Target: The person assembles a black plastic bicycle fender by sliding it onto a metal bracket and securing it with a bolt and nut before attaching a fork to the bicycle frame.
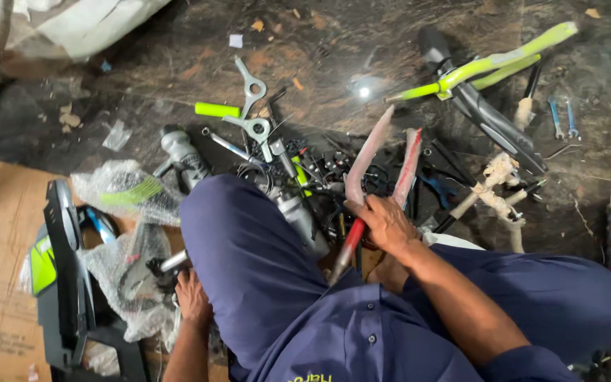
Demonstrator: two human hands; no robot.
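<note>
I sit on the floor with my knees up in dark blue trousers. My right hand (385,225) grips a red bicycle fork (362,170) wrapped in clear film; its two legs point away from me over a heap of small metal parts (319,173). My left hand (192,297) reaches down beside my left knee and touches a dark part with a metal tube (167,265), lying among bubble wrap (125,191). What the left fingers hold is partly hidden by my leg.
A black and lime-green bicycle frame (482,71) lies at the far right, with wrapped handlebar pieces (496,187) and spanners (560,119) near it. Grey metal brackets (252,106) and a green grip (217,110) lie ahead. Cardboard (1,247) and a black mudguard (65,262) are on the left.
</note>
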